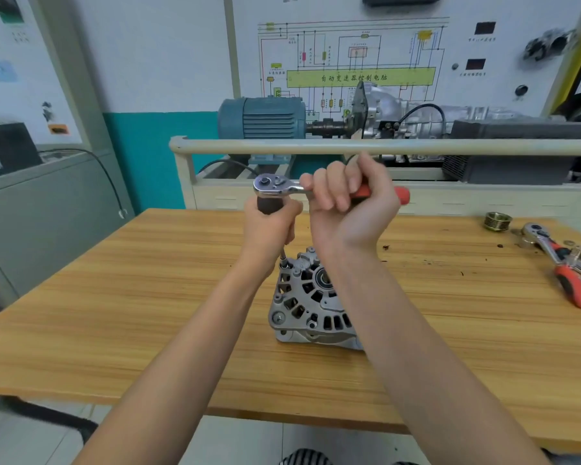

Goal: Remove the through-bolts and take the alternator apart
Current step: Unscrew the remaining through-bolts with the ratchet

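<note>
A silver alternator point(307, 302) stands on the wooden table point(114, 313), its vented face toward me. A ratchet wrench point(275, 186) with a chrome head and red handle is held level above it. Below the head, a dark extension handle and a thin shaft run down to a socket point(284, 263) on a through-bolt at the alternator's upper left. My left hand point(270, 226) grips the dark extension just under the ratchet head. Wrapped around the red handle is my right hand point(349, 203). Another bolt head point(277, 317) shows at the lower left of the housing.
At the table's right end lie a brass-coloured pulley point(497, 221), a second red-handled ratchet point(560, 266) and some small parts. Behind the table runs a beige rail point(316, 146) with a blue motor point(262, 117) and gearbox rig. A grey cabinet point(47, 209) stands left.
</note>
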Demonstrator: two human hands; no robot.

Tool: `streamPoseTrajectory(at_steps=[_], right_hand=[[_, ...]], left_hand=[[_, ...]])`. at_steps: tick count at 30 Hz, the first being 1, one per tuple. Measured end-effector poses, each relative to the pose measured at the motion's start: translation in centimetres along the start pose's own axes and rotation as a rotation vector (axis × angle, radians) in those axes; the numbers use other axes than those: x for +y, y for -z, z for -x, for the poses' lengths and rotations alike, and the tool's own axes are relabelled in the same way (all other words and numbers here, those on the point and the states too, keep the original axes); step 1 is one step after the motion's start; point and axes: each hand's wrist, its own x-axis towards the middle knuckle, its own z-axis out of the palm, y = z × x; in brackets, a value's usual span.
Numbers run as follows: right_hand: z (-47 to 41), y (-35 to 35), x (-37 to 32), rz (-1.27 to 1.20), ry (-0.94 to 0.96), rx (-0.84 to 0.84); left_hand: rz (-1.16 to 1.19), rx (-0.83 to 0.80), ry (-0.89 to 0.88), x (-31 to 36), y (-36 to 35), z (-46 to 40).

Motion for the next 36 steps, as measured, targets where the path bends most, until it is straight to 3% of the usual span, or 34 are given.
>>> streamPoseTrajectory(at_steps=[4, 7, 10, 14, 17, 21, 26, 29, 31, 36], right_hand=[[2.1, 0.1, 1.3, 0.225, 0.263, -0.174], [1.6, 0.0, 1.1, 0.245, 0.263, -0.208], [-0.4, 0.0, -0.6, 0.111, -0.025, -0.126], [-3.7, 0.1, -2.7, -0.092, -0.445, 0.016], [-4.4, 0.0, -2.7, -0.121, -0.475, 0.084], [-2.1, 0.3, -1.5, -0.094, -0.186, 0.094], [2.0, 0.0, 1.0, 0.163, 0.203, -0.124], [2.3, -0.1, 1.6, 0.283, 0.324, -0.206], [1.4, -0.2, 0.7, 0.222, 0.207, -0.171], [-2.8, 0.0, -2.4, -0.010, -0.338, 0.040]], left_hand=[[0.036, 0.213, -0.056, -0.3, -0.9, 0.6], [0.036, 0.233, -0.030, -0.3, -1.0, 0.4], [-0.022, 0.078, -0.041, -0.2, -0.2, 0.5], [-0.103, -0.395, -0.011, 0.7, 1.5, -0.1], [-0.118, -0.528, 0.060, 1.0, 1.5, -0.9], [0.027, -0.297, 0.053, 0.3, 0.7, -0.3], [0.072, 0.147, -0.072, -0.1, -0.8, 0.5], [0.085, 0.235, -0.087, 0.1, -1.3, 0.8], [0.033, 0.133, -0.048, 0.1, -0.7, 0.6], [-0.087, -0.553, 0.040, 1.2, 2.7, -1.0]])
